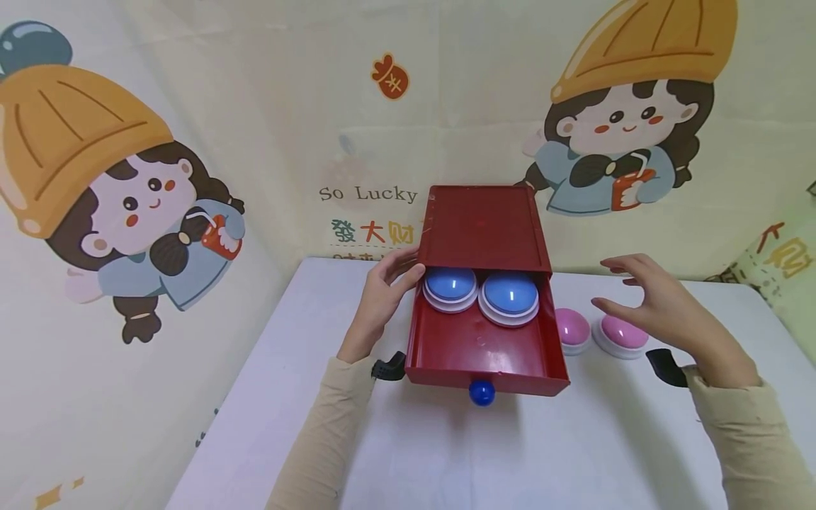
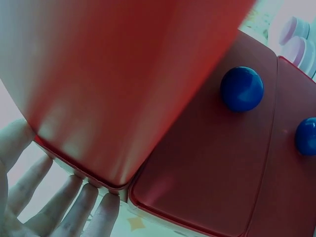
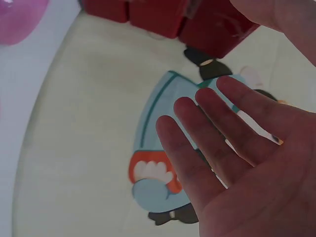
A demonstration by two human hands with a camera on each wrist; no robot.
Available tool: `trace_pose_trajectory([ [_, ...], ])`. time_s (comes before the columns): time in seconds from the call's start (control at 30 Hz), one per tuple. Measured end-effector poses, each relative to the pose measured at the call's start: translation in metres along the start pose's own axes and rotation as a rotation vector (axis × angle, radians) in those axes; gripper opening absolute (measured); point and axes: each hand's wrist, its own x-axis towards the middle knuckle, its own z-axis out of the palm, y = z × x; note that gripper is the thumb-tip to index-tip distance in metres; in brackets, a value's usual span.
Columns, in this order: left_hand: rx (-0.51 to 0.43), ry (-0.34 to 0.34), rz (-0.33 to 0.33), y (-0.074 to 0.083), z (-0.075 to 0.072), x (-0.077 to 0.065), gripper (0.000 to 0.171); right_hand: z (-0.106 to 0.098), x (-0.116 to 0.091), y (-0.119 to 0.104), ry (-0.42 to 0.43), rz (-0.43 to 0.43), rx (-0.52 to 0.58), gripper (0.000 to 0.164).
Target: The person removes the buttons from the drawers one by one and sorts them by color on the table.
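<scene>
A red drawer cabinet [image 1: 482,227] stands on the white table with its top drawer [image 1: 484,347] pulled out toward me. Two round push buttons with blue domes [image 1: 452,285] [image 1: 510,294] and white bases lie side by side at the back of that drawer. My left hand [image 1: 382,294] touches the cabinet's left side, thumb by the front edge; its fingers [image 2: 59,207] look fairly straight in the left wrist view. To the right of the cabinet, my right hand [image 1: 669,304] hovers with fingers spread and nothing in it, above two pink push buttons [image 1: 572,329] [image 1: 620,333].
A blue knob [image 1: 482,393] juts from the pulled-out drawer's front. Lower drawer fronts [image 2: 197,163] with blue knobs [image 2: 242,89] are closed beneath it. Behind the table [image 1: 306,340] hangs a cream cloth [image 1: 287,106] printed with cartoon figures.
</scene>
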Motion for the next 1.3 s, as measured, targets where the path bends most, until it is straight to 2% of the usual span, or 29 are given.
trace_pose_trajectory([
  [0.03, 0.001, -0.002, -0.006, 0.004, 0.0, -0.001, 0.045, -0.001, 0.0, -0.004, 0.002, -0.006, -0.001, 0.071],
  [0.27, 0.004, 0.0, -0.008, 0.003, 0.0, -0.001, 0.046, -0.006, 0.0, -0.029, 0.038, -0.088, 0.0, 0.07],
  [0.53, 0.009, 0.006, -0.007, 0.003, 0.0, 0.0, 0.046, -0.01, 0.002, -0.06, 0.052, -0.117, 0.003, 0.07],
  [0.87, 0.0, 0.003, -0.018, 0.004, 0.0, 0.0, 0.046, -0.015, 0.006, -0.092, 0.042, -0.148, 0.015, 0.063],
  [1.03, -0.007, 0.009, -0.016, 0.004, -0.001, -0.001, 0.046, -0.014, 0.01, -0.107, 0.004, -0.174, 0.061, 0.063],
  [1.3, -0.013, 0.004, -0.019, 0.003, 0.0, 0.0, 0.046, -0.005, 0.014, -0.117, -0.011, -0.232, 0.085, 0.06],
])
